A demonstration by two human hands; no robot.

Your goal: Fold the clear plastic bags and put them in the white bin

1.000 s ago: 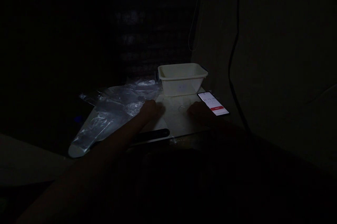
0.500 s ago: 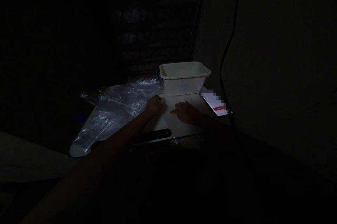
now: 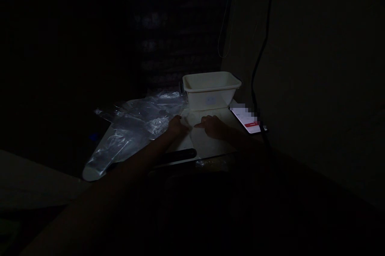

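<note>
Near the middle of a pale tabletop (image 3: 210, 147), my left hand (image 3: 178, 126) is low over the surface, its fingers dim and blurred but seemingly pressed together toward the right. Facing it across a small gap, my right hand (image 3: 214, 126) has its index finger pointing left and the other fingers curled in. A faint, thin edge runs over the table between the two hands; whether they grip a clear film there is too dark to make out. Crumpled clear plastic bags (image 3: 132, 123) lie spread just left of my left hand.
Behind the hands stands a white plastic tub (image 3: 210, 99) with dark handles. To the right lies a lit phone (image 3: 247, 119), crossed by a hanging black cable (image 3: 261, 55). A dark handle-like slot (image 3: 180, 154) shows at the table's front edge. A wall rises at right.
My left hand has shifted slightly down and to the right, its fingers now reaching closer to my right hand. The right hand has barely moved.
</note>
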